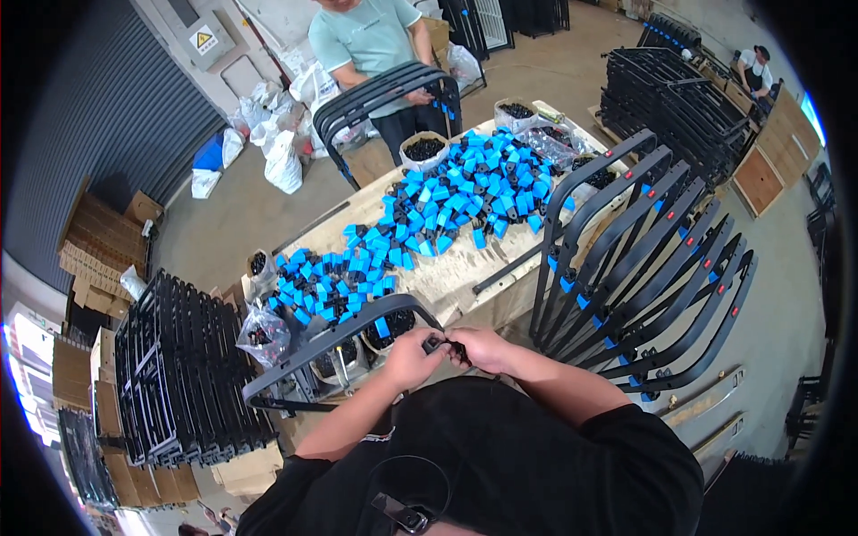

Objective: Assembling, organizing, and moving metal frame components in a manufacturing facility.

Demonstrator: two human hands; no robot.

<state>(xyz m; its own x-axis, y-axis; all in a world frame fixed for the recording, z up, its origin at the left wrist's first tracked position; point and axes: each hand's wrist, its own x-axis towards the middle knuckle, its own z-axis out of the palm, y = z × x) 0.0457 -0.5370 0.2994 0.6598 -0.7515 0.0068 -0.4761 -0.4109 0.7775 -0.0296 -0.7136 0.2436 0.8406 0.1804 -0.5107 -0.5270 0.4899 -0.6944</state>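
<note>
Both hands, the left hand (409,357) and right hand (478,348), are pinched shut on a small black fitting (440,343) at the end of a curved black tube frame (332,338), held steady across the worktable (465,263) edge, close to the blue-and-black clips (429,210).

A co-worker in a pale green shirt (368,36) stands at top centre; flattened cardboard boxes (103,237) stack far left; white sacks (279,147) lie upper left.
</note>
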